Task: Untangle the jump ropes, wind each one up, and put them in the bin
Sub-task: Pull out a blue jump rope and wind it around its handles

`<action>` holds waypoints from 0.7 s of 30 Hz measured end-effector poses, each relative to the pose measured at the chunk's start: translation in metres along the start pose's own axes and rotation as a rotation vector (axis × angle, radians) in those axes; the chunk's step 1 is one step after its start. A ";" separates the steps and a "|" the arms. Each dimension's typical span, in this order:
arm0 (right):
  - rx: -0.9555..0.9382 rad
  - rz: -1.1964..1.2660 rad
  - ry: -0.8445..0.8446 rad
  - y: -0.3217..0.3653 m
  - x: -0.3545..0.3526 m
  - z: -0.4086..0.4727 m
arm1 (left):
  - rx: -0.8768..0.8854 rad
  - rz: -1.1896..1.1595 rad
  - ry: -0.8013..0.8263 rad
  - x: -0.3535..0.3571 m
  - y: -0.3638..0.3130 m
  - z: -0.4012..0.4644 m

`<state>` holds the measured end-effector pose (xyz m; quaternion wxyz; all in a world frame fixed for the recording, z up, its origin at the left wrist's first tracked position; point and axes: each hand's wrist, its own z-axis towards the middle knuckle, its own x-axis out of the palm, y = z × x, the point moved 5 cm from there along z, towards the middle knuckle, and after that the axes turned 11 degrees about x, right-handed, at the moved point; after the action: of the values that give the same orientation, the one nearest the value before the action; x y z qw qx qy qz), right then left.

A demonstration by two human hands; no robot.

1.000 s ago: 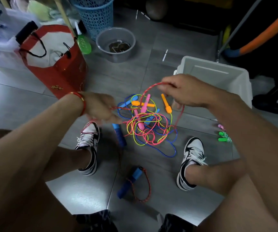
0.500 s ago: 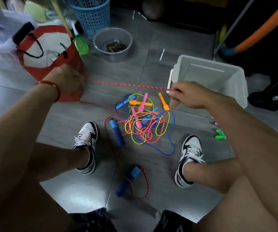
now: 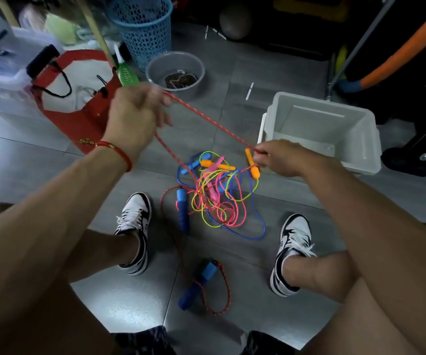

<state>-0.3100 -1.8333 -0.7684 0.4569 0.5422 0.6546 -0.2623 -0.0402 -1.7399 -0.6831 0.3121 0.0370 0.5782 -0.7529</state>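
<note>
Both grips closed on red rope (image 3: 208,118): left hand (image 3: 136,116), right hand (image 3: 278,158) above tangle (image 3: 217,196). Untangling step; next, draw red clear of tangle, then wind.

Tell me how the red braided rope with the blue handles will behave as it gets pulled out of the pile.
The red rope looks floppy: it runs straight only between the left hand and right hand, and curls loosely by the near blue handle. Its braided surface probably grips well. Its lower part passes the tangled pile, so it may snag thin cords.
</note>
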 end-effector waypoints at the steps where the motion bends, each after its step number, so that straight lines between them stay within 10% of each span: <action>1: 0.052 -0.036 -0.016 -0.004 0.003 0.004 | -0.023 0.044 -0.067 -0.007 0.005 0.002; 8: -0.188 0.475 -0.406 0.048 -0.076 -0.013 | -0.320 0.426 0.169 -0.038 0.072 0.010; 14: -0.433 0.294 -0.412 0.101 -0.076 -0.026 | -0.099 0.069 0.511 0.046 -0.009 -0.027; 21: -0.109 0.002 -0.006 0.034 -0.012 0.036 | -0.106 -0.194 -0.010 -0.001 -0.012 0.014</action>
<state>-0.2665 -1.8598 -0.7687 0.4878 0.5163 0.6662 -0.2273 -0.0409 -1.7506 -0.6680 0.2422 -0.0392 0.6167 -0.7480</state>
